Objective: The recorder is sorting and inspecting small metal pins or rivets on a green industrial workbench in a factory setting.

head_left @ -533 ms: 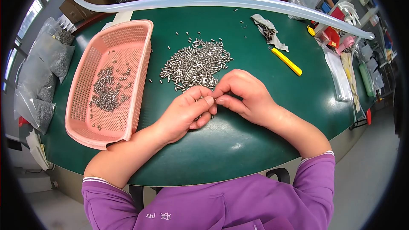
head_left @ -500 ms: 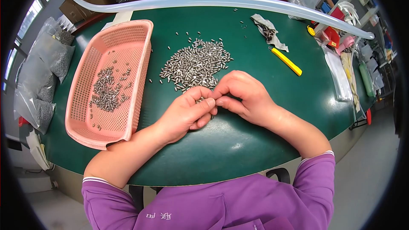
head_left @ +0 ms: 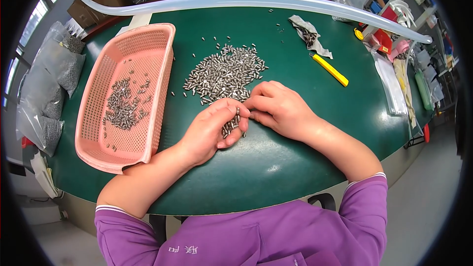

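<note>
My left hand (head_left: 208,129) is curled, palm up, around several small silvery metal pins (head_left: 231,126). One pin stands upright by its thumb and another sits near the fingertips. Fingers bent together, my right hand (head_left: 285,110) meets the left one's index fingertip; whatever it pinches is hidden. Just beyond both hands lies a heap of the same short pins (head_left: 224,74), rounded at the ends, with strays around it. To the left, a pink perforated plastic basket (head_left: 156,96) holds more pins (head_left: 122,106), scattered on its bottom.
On the green tabletop (head_left: 295,167), a yellow utility knife (head_left: 329,70) and a grey cloth with dark pieces (head_left: 309,37) lie at the right. A translucent tube (head_left: 246,2) arches along the far edge. Filled clear bags (head_left: 49,83) stand beyond the basket.
The left hand's fingers and thumb have loosened, so the pins in its palm now show. My right hand's fingers have bent further in and shifted slightly.
</note>
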Motion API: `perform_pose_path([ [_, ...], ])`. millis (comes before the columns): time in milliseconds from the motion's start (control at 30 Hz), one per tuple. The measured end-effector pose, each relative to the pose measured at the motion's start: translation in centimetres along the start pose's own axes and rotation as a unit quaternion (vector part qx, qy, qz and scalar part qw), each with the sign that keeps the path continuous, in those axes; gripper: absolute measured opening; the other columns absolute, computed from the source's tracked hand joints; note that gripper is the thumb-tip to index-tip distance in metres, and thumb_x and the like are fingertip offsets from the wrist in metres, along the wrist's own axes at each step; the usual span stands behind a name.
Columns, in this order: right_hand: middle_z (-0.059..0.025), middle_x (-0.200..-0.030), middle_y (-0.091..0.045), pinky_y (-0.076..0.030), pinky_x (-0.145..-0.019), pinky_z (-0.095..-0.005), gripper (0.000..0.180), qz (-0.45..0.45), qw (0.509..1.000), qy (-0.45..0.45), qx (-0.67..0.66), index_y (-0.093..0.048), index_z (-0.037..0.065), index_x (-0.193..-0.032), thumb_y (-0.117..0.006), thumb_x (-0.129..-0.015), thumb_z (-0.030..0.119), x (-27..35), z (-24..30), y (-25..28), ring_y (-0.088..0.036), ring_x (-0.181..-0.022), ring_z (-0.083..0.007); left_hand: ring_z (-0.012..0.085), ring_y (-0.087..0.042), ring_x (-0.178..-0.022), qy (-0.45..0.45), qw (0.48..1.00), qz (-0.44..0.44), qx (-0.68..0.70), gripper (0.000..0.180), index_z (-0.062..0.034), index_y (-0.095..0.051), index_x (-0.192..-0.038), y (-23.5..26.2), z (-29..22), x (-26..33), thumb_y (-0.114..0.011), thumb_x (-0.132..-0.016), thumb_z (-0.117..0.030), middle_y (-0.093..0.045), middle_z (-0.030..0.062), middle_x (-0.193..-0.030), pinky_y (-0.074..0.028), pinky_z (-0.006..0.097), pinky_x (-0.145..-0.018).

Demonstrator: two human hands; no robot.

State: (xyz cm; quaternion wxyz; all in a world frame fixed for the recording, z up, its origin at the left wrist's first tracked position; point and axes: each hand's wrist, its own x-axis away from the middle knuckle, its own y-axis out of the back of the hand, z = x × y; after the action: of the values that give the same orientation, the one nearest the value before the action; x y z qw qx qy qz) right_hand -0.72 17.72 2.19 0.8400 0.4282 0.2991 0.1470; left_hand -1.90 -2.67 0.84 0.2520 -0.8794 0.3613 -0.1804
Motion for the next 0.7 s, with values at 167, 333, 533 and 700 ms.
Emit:
perform_pose_path([
  [167,-0.005,-0.087,-0.054,-0.045,-0.074,-0.0353,0.013,0.022,1.0,-0.003,0.014,-0.062,0.01,-0.087,-0.065,-0.074,0.012,0.1,0.0,0.2,-0.054,-0.085,-0.0244,0.0083,-0.041,-0.052,-0.004,1.0,-0.02,0.008,0.02,-0.0038,-0.052,-0.098,-0.2,0.0,0.1,-0.039,-0.095,-0.019,-0.053,0.0073,-0.08,-0.027,0.019,-0.041],
  [333,-0.0052,-0.085,-0.055,-0.045,-0.072,-0.0346,0.012,0.004,0.999,-0.032,0.002,-0.059,0.007,-0.084,-0.066,-0.074,0.007,0.0,0.1,0.1,-0.055,-0.081,-0.0243,0.0068,-0.041,-0.053,0.001,1.0,-0.012,0.005,0.015,-0.0049,-0.051,-0.096,0.0,0.1,0.0,-0.046,-0.094,-0.019,-0.053,0.0057,-0.079,-0.026,0.018,-0.041],
  [533,-0.0031,-0.085,-0.057,-0.045,-0.074,-0.0327,0.012,-0.044,0.996,0.029,-0.065,-0.061,0.009,-0.085,-0.067,-0.074,0.006,-0.4,1.2,0.7,-0.056,-0.083,-0.0216,0.0038,-0.04,-0.054,0.028,0.999,-0.011,-0.019,0.012,-0.0079,-0.048,-0.1,-0.3,-0.1,0.2,-0.054,-0.091,-0.015,-0.053,0.0023,-0.079,-0.025,0.017,-0.042],
  [700,-0.0026,-0.085,-0.057,-0.045,-0.073,-0.0319,0.017,-0.047,0.996,0.049,-0.059,-0.064,0.01,-0.09,-0.066,-0.074,0.004,-0.3,1.5,0.8,-0.057,-0.081,-0.0209,0.0035,-0.041,-0.055,0.039,0.998,-0.008,-0.056,0.012,-0.0086,-0.048,-0.1,-0.3,0.0,0.2,-0.053,-0.092,-0.016,-0.053,0.0021,-0.08,-0.025,0.017,-0.043],
])
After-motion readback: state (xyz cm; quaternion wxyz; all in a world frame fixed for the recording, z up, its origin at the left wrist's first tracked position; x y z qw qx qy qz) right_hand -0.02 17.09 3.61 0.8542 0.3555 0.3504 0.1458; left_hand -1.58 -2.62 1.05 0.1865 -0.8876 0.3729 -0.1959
